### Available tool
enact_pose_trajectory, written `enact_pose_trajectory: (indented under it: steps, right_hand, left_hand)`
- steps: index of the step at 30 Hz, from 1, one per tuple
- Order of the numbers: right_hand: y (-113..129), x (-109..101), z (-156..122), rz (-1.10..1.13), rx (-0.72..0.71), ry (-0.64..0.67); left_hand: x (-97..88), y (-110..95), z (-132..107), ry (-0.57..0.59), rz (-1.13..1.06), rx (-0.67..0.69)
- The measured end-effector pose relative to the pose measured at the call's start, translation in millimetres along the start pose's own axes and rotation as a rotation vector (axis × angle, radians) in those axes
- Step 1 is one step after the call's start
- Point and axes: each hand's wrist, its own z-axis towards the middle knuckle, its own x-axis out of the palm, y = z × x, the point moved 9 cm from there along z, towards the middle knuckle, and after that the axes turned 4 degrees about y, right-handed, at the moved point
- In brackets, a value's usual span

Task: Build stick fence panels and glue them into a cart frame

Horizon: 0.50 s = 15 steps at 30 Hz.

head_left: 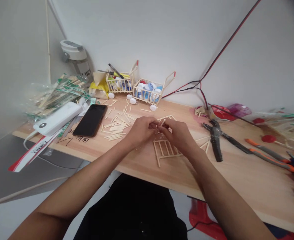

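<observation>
My left hand and my right hand meet fingertip to fingertip above the middle of the wooden desk. A short wooden stick pokes up from the pinched fingers of my right hand. The left fingers are closed too, but what they pinch is hidden. Below my right hand lies a flat ladder-like frame of thin sticks, partly covered by the hand. Another stick frame shows just behind the fingers. Left of my hands is a loose pile of short cut sticks.
Two small stick carts on white wheels stand against the wall, loaded with small items. A phone, a white power strip and bagged sticks lie left. Black-handled pliers and orange-grey pliers lie right.
</observation>
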Motion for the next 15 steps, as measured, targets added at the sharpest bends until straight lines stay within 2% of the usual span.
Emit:
enact_pose_trajectory:
  steps: [5,10,15]
  right_hand:
    - [-0.8,-1.2,-0.2,0.006,0.036,-0.004]
    - [2.1,-6.0,-1.6,0.046,-0.01,-0.046]
    - [1.8,-3.9,-2.4,0.114,-0.016,-0.015]
  left_hand:
    - [4.5,0.8,5.5,-0.011,0.024,0.003]
    - [6.3,3.0,8.3,-0.014,0.074,-0.004]
    - [7.8,3.4,8.1,0.006,0.077,-0.02]
